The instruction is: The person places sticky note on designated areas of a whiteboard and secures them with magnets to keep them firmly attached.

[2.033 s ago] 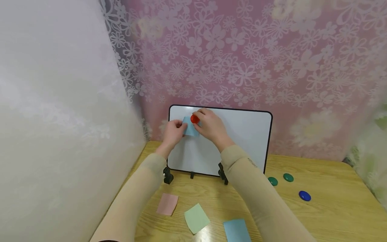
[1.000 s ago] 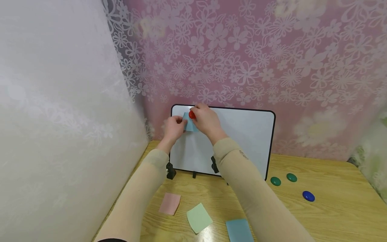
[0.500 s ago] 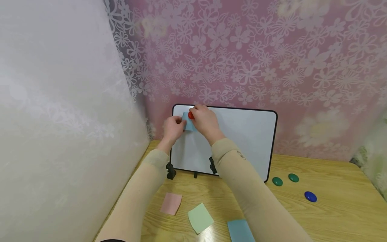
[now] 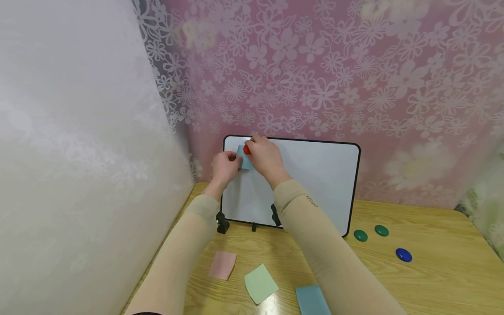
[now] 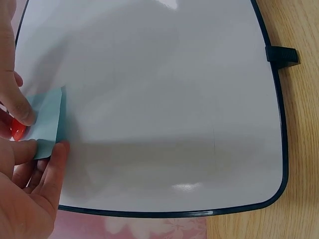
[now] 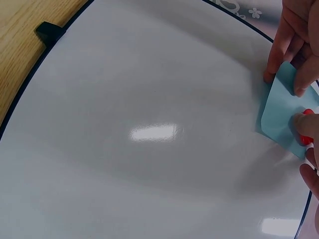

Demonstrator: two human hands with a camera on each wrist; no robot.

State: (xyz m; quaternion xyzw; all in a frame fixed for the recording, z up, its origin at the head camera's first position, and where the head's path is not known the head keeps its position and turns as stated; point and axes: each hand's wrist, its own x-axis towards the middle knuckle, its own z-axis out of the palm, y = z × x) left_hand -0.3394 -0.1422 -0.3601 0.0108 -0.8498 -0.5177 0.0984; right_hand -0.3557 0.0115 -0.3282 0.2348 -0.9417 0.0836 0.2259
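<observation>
A white magnetic whiteboard (image 4: 303, 183) with a black frame stands upright at the back of the table. Near its upper left corner a light blue sticky note (image 4: 245, 163) lies against the surface. My left hand (image 4: 226, 167) pinches the note's left edge between thumb and fingers. With the fingers of my right hand (image 4: 265, 155) I hold a round red magnet (image 4: 246, 149) over the note's upper part. The right wrist view shows the note (image 5: 47, 117) bowed off the board along its lower edge, and the red magnet (image 6: 307, 130) under my right fingertips.
On the wooden table lie a pink sticky note (image 4: 222, 265), a green one (image 4: 260, 284) and a blue one (image 4: 313, 300). Two green magnets (image 4: 360, 235) and a blue magnet (image 4: 404, 255) sit at the right. Black stand clips (image 4: 222, 223) hold the board's bottom; a pale wall rises left.
Both hands have risen slightly with the blue note, toward the board's upper left. My right hand has shifted left with the red magnet; in the last half second little has moved.
</observation>
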